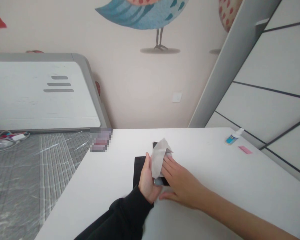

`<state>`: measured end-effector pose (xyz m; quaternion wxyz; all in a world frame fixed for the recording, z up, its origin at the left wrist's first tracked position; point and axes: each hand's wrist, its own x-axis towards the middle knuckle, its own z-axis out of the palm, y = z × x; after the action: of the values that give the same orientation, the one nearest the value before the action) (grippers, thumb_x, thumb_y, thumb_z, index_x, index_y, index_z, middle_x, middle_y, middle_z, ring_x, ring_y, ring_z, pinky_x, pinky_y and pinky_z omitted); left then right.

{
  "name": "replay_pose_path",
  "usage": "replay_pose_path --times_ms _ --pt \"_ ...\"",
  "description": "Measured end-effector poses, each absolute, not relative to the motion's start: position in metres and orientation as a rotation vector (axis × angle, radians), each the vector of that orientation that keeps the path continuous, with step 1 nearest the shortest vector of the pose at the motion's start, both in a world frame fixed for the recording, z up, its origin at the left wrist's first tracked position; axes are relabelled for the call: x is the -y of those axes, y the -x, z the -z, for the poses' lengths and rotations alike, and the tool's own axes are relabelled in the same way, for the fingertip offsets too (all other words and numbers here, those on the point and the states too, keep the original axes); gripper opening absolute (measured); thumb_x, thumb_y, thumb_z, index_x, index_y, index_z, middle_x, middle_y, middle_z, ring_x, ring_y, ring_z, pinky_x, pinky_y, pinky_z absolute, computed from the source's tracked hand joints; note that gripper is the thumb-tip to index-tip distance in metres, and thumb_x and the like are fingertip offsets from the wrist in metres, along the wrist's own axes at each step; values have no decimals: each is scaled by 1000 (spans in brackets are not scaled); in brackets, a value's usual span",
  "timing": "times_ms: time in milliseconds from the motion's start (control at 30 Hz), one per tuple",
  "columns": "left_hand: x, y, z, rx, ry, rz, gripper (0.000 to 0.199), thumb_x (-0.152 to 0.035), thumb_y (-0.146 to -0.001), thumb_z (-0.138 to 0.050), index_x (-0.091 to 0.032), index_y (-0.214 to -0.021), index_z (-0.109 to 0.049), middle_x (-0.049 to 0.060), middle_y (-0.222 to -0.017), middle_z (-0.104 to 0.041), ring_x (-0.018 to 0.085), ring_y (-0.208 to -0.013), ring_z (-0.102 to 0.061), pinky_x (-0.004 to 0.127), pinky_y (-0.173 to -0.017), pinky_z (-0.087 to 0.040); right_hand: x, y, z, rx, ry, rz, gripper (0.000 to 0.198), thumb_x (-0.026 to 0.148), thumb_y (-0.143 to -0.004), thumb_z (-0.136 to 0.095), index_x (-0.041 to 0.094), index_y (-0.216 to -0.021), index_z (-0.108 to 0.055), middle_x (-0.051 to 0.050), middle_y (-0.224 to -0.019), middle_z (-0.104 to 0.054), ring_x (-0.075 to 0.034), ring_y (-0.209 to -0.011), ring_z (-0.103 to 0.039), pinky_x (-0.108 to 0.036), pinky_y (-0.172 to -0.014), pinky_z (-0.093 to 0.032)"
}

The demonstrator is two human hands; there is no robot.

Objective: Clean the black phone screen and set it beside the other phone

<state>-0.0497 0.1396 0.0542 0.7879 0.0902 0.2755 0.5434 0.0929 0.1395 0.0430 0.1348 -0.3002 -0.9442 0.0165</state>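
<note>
My left hand (147,180), in a black sleeve, grips a dark flat device (155,144) by its side, just above the white table (202,200). A grey cloth (158,156) is draped over the device's face and hides most of it. My right hand (180,183), with a bare forearm, presses its fingers onto the cloth from the right and holds it against the device. A flat black rectangle (138,168) shows to the left of my left hand. I cannot tell whether it is part of the device or a separate pad lying on the table.
A small spray bottle with a blue label (233,137) and a pink slip (245,149) lie at the table's far right, by slanted grey panels. Left of the table are a grey patterned floor, cables (10,136) and a leaning white board (40,93).
</note>
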Motion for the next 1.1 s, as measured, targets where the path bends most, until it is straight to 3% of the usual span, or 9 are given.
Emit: replay_pose_path --times_ms 167,300,467,633,733,800,900,967,1100 --pt "-135 40 -46 -650 -222 -1179 60 -56 -105 -37 -11 -125 -72 15 -119 -77 28 -121 -69 39 -114 -45 -133 -101 -38 2694 972 -235 108 87 -77 -52 4 -147 -51 -27 -144 -58 -43 -139 -50 -64 -121 -35" --pt "-131 34 -45 -690 -234 -1147 54 -53 -105 -40 -16 -133 -68 11 -124 -76 27 -126 -66 38 -116 -43 -145 -101 -45 2614 1093 -260 118 89 -75 -53 -1 -150 -45 -31 -154 -46 -44 -149 -37 -66 -124 -25" --pt "-135 42 -52 -731 -207 -1039 79 -58 -105 -26 5 -116 -72 25 -103 -78 34 -109 -74 45 -110 -48 -122 -102 -38 2694 906 -365 128 95 -66 -54 6 -157 -38 -27 -156 -46 -43 -148 -39 -63 -125 -26" --pt "-133 37 -54 -800 -191 -1136 50 -46 -106 -41 -11 -127 -69 13 -116 -78 25 -116 -71 34 -110 -48 -140 -102 -44 2596 1061 -222 111 89 -75 -54 1 -142 -55 -30 -141 -59 -45 -138 -51 -69 -122 -26" --pt "-133 41 -54 -823 -183 -1120 53 -47 -106 -40 -7 -117 -73 15 -109 -80 26 -114 -73 34 -109 -49 -139 -100 -39 2557 946 -178 120 92 -67 -58 -2 -142 -54 -31 -141 -59 -46 -137 -52 -67 -121 -32" --pt "-136 46 -55 -828 -178 -1080 64 -52 -106 -36 -2 -107 -75 20 -100 -80 30 -107 -75 38 -106 -52 -129 -103 -30 2543 753 -202 106 86 -75 -60 2 -139 -59 -27 -136 -65 -41 -132 -59 -60 -119 -41" --pt "-137 49 -55 -831 -197 -1083 62 -54 -105 -38 -3 -106 -75 19 -96 -80 29 -100 -76 38 -101 -54 -119 -117 -19 2500 588 -302 36 41 -104 -48 20 -116 -75 -12 -111 -79 -27 -111 -73 -46 -104 -58" --pt "-136 48 -53 -828 -230 -1109 53 -49 -105 -45 -6 -111 -75 16 -100 -80 27 -99 -76 35 -99 -55 -118 -130 -20 2451 630 -438 39 30 -106 -41 28 -98 -79 -7 -94 -81 -24 -97 -77 -41 -92 -63" --pt "-134 47 -49 -849 -311 -1134 41 -43 -101 -56 -9 -116 -74 14 -101 -80 26 -89 -78 33 -85 -59 -114 -156 -37 2250 939 -480 47 45 -103 -41 26 -78 -76 -8 -72 -76 -24 -67 -73 -37 -65 -62"
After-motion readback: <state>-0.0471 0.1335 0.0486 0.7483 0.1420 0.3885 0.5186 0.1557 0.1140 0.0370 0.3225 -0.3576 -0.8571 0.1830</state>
